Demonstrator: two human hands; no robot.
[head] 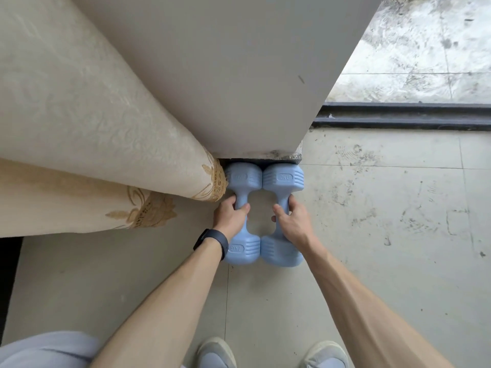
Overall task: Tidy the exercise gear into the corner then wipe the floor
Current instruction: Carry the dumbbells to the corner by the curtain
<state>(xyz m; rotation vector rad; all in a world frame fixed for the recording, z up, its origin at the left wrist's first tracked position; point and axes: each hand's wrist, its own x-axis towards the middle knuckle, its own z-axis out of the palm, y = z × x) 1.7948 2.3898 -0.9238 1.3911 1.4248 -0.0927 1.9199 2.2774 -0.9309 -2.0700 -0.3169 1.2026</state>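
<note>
Leans over a tiled floor [385, 208] at the foot of a grey wall [225, 75], with a cream curtain [93, 128] bunched just to the left. Wraps the left hand [230, 217] round the handle of the left dumbbell [243, 179], fingers curled under on the curtain side, thumb over the top. Grasps the handle of the right dumbbell [283, 179] with the right hand [291, 221] the same way, thumb on the inner side. Keeps both pale blue weights lying flat and parallel, heads touching each other, far heads at the base of the wall, beside the curtain hem. Wears a dark band [211, 243] on the left wrist and grey shoes [216, 353] at the bottom edge. Looks onto a dark door track [403, 115] right of the wall, amid scuffed, dirty tiles.
</note>
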